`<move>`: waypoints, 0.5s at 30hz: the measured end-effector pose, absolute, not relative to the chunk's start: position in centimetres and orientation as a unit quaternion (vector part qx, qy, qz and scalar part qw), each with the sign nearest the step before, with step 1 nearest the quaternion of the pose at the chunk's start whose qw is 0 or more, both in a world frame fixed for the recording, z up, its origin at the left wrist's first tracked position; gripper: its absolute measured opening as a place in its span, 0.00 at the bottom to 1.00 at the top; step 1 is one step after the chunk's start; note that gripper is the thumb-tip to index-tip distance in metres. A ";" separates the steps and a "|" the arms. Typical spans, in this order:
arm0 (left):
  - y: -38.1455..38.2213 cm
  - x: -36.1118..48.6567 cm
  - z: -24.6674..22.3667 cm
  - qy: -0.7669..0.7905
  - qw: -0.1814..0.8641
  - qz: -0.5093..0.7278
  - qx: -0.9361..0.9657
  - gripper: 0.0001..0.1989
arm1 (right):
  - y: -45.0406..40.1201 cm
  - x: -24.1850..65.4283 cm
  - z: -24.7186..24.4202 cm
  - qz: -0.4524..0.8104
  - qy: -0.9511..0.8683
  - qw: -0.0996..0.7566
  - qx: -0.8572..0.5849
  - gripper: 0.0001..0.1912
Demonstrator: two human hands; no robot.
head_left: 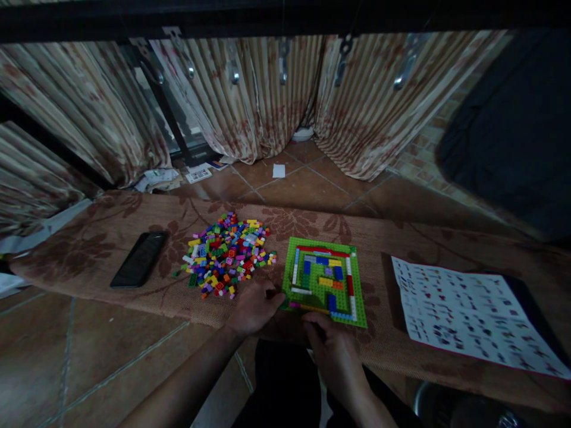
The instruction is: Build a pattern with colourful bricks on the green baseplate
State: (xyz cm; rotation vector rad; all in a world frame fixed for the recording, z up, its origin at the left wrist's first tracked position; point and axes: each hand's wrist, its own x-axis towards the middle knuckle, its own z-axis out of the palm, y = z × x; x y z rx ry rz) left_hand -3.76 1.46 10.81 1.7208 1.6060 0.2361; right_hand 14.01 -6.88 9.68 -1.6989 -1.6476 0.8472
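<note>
A green baseplate [361, 309] lies on the cloth-covered bench, with rows of red, white, blue, yellow and orange toy bricks [331, 282] forming nested walls on it. My left hand [253, 307] is at the plate's near left corner, its fingers closed beside a small dark green spot there. My right hand [333, 345] is just in front of the plate's near edge, thumb and fingers drawn together. Whatever either hand pinches is too small or hidden to make out. Left of the plate spreads a heap of loose mixed-colour bricks [229, 252].
A black phone [139, 260] lies left of the brick heap. At the right, a printed sheet [473, 315] of small pictures rests on the patterned bench cover [375, 249]. Striped curtains [250, 101] hang behind, and papers [198, 173] lie on the tiled floor.
</note>
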 end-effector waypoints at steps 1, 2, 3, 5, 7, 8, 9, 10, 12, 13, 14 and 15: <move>1.5 -3.7 10.9 0.628 0.379 0.091 0.674 0.12 | -6.8 14.0 9.7 0.323 -0.623 0.307 -0.643 0.13; 1.5 -3.7 10.9 0.626 0.379 0.091 0.675 0.12 | -6.8 14.0 9.8 0.324 -0.622 0.308 -0.643 0.13; 1.5 -3.7 11.0 0.623 0.379 0.093 0.678 0.12 | -6.8 14.0 9.8 0.325 -0.621 0.309 -0.643 0.12; 1.4 -3.6 11.1 0.619 0.379 0.096 0.681 0.13 | -6.8 14.0 9.9 0.325 -0.619 0.310 -0.644 0.12; 1.4 -3.6 11.1 0.621 0.378 0.094 0.680 0.13 | -6.9 14.0 9.9 0.325 -0.618 0.311 -0.645 0.12; 1.4 -3.6 11.1 0.623 0.376 0.094 0.679 0.13 | -6.9 14.0 9.8 0.326 -0.618 0.310 -0.645 0.12; 1.4 -3.6 11.0 0.625 0.373 0.095 0.679 0.13 | -6.9 14.0 9.8 0.329 -0.618 0.309 -0.644 0.13; 1.4 -3.6 10.9 0.626 0.370 0.094 0.680 0.13 | -7.0 13.9 9.7 0.332 -0.618 0.308 -0.643 0.13; 1.4 -3.6 10.9 0.625 0.372 0.091 0.680 0.13 | -7.0 13.9 9.6 0.336 -0.614 0.310 -0.644 0.12; 1.4 -3.6 10.9 0.624 0.375 0.088 0.680 0.13 | -7.0 13.8 9.6 0.336 -0.609 0.313 -0.646 0.12; 1.4 -3.6 10.9 0.621 0.379 0.086 0.680 0.14 | -7.0 13.7 9.7 0.335 -0.604 0.318 -0.649 0.12; 1.5 -3.6 10.9 0.619 0.382 0.084 0.681 0.14 | -7.0 13.6 9.7 0.334 -0.599 0.322 -0.652 0.12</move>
